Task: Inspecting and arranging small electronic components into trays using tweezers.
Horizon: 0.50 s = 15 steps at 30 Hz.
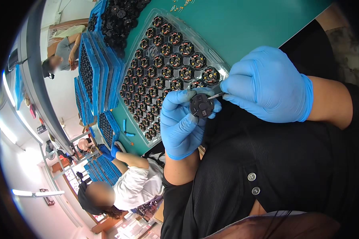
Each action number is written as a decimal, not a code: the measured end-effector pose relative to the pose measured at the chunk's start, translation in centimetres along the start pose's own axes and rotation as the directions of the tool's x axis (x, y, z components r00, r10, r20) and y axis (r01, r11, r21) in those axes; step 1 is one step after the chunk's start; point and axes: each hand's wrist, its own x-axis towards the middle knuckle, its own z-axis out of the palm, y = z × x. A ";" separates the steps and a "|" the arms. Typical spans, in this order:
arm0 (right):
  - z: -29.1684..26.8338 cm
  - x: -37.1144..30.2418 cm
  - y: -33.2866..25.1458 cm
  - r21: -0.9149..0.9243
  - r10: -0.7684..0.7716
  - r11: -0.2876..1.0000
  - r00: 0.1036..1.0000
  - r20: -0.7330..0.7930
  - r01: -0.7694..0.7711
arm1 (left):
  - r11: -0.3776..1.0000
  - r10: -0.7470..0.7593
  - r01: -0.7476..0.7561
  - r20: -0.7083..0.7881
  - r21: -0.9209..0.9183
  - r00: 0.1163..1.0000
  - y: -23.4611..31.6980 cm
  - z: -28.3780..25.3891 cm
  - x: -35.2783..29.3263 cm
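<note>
Both my hands wear blue gloves. Between the thumb and fingers of my left hand (180,129), a round black plastic part (201,106) is held with its flat, slotted face showing. My right hand (267,87) is closed around a slim, pointed metal tool (216,96), which looks like tweezers; most of it is hidden in the fist. The tool's tip meets the upper right edge of the black part. Just beyond my hands lies a clear plastic tray (223,71), filled with rows of round black parts with copper-coloured coils (175,59).
A green tabletop (243,24) carries the tray. Loose black parts (117,20) are heaped at the far left, near stacked blue trays (93,75). Blue-handled cutters (127,129) lie left of the tray. A co-worker in white (135,185) works at the left; another person (64,51) is farther off.
</note>
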 end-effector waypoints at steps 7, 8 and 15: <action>-0.2 -0.1 0.2 -0.051 -0.056 0.997 0.997 0.059 0.059 | 0.998 -0.049 0.051 0.052 -0.043 0.997 0.0 -0.4 0.1; -0.2 -0.2 0.3 -0.071 -0.068 0.995 0.995 0.066 0.073 | 0.999 -0.040 0.042 0.052 -0.031 0.998 -0.1 -0.5 0.1; 0.0 -0.2 0.4 0.018 -0.034 0.999 0.999 -0.034 0.035 | 0.999 -0.034 0.034 0.016 -0.017 0.999 0.1 -0.7 0.0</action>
